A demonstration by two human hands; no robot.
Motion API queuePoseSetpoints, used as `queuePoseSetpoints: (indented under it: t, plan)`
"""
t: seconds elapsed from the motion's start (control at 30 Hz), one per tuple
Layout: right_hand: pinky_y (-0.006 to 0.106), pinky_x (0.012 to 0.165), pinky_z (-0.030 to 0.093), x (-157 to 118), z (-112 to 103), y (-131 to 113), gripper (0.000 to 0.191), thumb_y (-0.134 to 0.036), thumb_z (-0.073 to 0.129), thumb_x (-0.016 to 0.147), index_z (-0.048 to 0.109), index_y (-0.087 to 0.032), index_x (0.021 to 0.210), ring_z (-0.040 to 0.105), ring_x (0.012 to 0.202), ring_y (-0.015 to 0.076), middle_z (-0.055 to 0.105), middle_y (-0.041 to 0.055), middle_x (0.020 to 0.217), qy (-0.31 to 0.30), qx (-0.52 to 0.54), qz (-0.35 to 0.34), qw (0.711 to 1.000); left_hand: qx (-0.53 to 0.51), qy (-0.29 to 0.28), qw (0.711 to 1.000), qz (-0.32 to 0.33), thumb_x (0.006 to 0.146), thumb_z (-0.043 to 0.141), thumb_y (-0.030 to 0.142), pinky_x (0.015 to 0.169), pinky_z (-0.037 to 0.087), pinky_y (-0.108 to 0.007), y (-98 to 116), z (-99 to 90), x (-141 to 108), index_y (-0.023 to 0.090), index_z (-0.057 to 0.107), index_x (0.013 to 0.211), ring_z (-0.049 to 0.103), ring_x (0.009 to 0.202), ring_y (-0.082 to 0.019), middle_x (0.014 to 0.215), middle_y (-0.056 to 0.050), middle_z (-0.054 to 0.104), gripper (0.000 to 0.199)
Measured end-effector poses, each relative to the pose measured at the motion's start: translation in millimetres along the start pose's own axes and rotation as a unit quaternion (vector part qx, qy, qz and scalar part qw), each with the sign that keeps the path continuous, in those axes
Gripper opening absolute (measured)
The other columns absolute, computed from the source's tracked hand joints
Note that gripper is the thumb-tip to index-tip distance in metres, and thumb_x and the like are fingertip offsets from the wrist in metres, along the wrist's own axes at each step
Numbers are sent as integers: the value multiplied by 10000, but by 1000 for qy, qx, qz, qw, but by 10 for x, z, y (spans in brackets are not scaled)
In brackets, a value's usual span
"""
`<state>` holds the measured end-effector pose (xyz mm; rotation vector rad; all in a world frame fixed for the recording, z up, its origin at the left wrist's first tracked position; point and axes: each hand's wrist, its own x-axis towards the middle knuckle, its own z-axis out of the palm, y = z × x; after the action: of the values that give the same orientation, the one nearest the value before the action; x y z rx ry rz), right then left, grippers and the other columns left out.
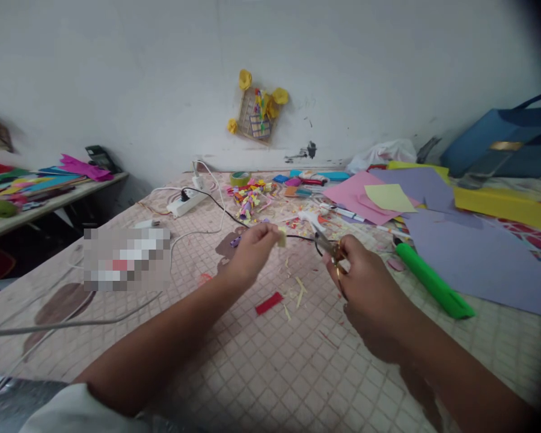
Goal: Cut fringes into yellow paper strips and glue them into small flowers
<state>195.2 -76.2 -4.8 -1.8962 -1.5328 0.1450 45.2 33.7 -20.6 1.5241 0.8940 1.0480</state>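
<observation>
Between the pinched fingertips of my left hand (255, 249) is a small piece of pale yellow paper (282, 237). My right hand (358, 264) is closed around the handles of a pair of scissors (327, 243), whose blades point up and to the left, a short way apart from the paper. On the checked tablecloth below lie a red strip (269, 303) and several thin yellow paper slivers (300, 293). A black cable (293, 237) runs across the table behind both hands.
A green cutter (433, 279) lies right of my right hand, beside purple paper (482, 252) and pink paper (358, 192). Colourful paper scraps (252, 198) are heaped farther back near green tape (240, 178). A white power strip (187, 201) and loose cables are at left.
</observation>
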Motion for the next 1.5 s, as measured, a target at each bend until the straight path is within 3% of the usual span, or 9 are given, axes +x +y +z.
queuePoseSetpoints:
  t: [0.27, 0.37, 0.5, 0.63, 0.87, 1.07, 1.2, 1.3, 1.5]
  plan:
    - [282, 468, 305, 211, -40, 321, 194, -282, 554, 740, 373, -258, 677, 443, 489, 164, 491, -26, 556, 77, 3, 21, 997, -22, 130, 990, -46, 729, 514, 386, 506, 380, -209, 42, -496, 350, 208, 491, 827, 453, 535, -82, 655, 36, 459, 204]
    - [313, 531, 360, 177, -16, 270, 171, -309, 585, 744, 422, -258, 737, 515, 570, 193, 572, 8, 663, 81, 59, 11, 995, -39, 101, 993, -52, 709, 550, 387, 521, 376, -210, 42, -381, 267, 211, 504, 812, 446, 543, -83, 642, 43, 452, 209]
    - [339, 674, 421, 98, 77, 157, 212, -317, 601, 771, 399, -254, 754, 590, 781, 209, 644, 43, 920, 34, 249, -9, 968, -68, -3, 997, -40, 635, 637, 320, 605, 374, -198, 5, 14, -1, 162, 527, 685, 454, 616, -71, 665, 31, 499, 199]
    - [336, 685, 426, 62, 156, 133, 228, -307, 624, 761, 406, -240, 750, 584, 767, 189, 637, 28, 916, 5, 306, 17, 952, -83, -90, 992, -41, 655, 640, 337, 619, 368, -214, -14, 274, -211, 147, 554, 699, 450, 627, -82, 659, 21, 501, 213]
    - [290, 617, 402, 45, 260, 152, 201, -294, 600, 779, 408, -234, 765, 508, 653, 142, 563, -19, 776, -11, 329, 4, 944, -69, -111, 991, -34, 707, 594, 337, 609, 366, -219, -100, 258, -212, 144, 521, 719, 444, 608, -84, 667, 18, 485, 206]
    - [287, 618, 397, 53, 371, 197, 198, -285, 625, 750, 440, -229, 792, 479, 633, 134, 513, -31, 752, -6, 314, -6, 949, 31, -132, 991, 4, 784, 512, 342, 645, 412, -228, -152, 262, -217, 139, 540, 801, 502, 665, -105, 725, -8, 529, 206]
    - [281, 589, 388, 40, 339, 182, 165, -274, 600, 748, 442, -236, 777, 471, 606, 133, 517, -35, 737, 4, 310, -1, 951, 171, -134, 974, 64, 773, 545, 343, 790, 421, -278, -112, 48, -23, 198, 574, 1062, 539, 882, -169, 943, -49, 593, 324]
    - [285, 579, 383, 24, 291, 148, 168, -273, 616, 720, 458, -235, 763, 480, 599, 142, 534, -26, 724, 19, 295, 9, 955, 296, -80, 948, 82, 703, 626, 301, 975, 309, -345, -142, -266, 251, 200, 582, 1076, 405, 1157, -257, 1138, -92, 542, 389]
    - [293, 586, 395, -2, 256, 101, 154, -263, 602, 729, 455, -233, 766, 483, 620, 152, 542, -7, 733, 27, 275, 4, 961, 457, -74, 886, 8, 734, 597, 361, 896, 359, -386, -268, -730, 615, 171, 641, 901, 493, 1040, -302, 992, -98, 618, 256]
